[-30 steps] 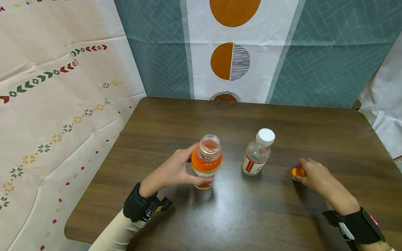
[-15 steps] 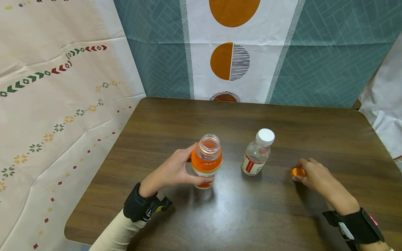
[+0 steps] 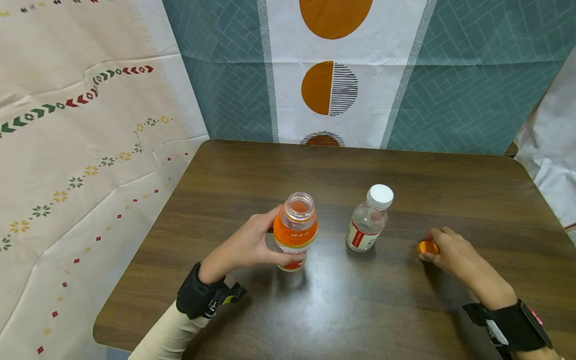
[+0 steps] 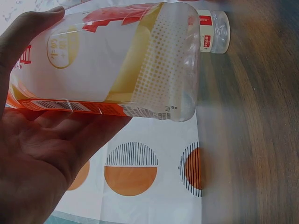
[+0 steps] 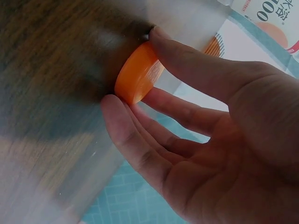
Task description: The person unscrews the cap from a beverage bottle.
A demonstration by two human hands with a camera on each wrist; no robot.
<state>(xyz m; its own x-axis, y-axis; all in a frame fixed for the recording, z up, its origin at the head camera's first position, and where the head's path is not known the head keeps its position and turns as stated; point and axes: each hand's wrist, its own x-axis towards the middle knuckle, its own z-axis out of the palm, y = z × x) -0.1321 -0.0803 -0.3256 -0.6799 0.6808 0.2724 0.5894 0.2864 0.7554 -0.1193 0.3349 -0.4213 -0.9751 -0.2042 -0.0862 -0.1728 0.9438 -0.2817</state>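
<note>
My left hand (image 3: 252, 245) grips a clear, uncapped bottle (image 3: 296, 232) with an orange and white label, its fingers behind and its thumb across the front. The bottle is upright, its round mouth facing up; whether its base touches the table I cannot tell. Out to the right, my right hand (image 3: 456, 255) pinches an orange bottle cap (image 3: 427, 247) at the tabletop. In the right wrist view the thumb and fingertips lie on the cap's (image 5: 139, 72) edge. Between the hands stands a smaller clear bottle (image 3: 363, 227) with a white cap, apart from both.
All of this is on a brown wooden table (image 3: 252, 170) with rounded corners. Behind it hangs a teal and white cloth (image 3: 238, 75) with orange circles. A patterned pale cloth (image 3: 90, 150) hangs along the left side.
The patterned cloth on the left has shifted slightly leftward. Both hands, the two bottles and the orange cap stay practically where they were.
</note>
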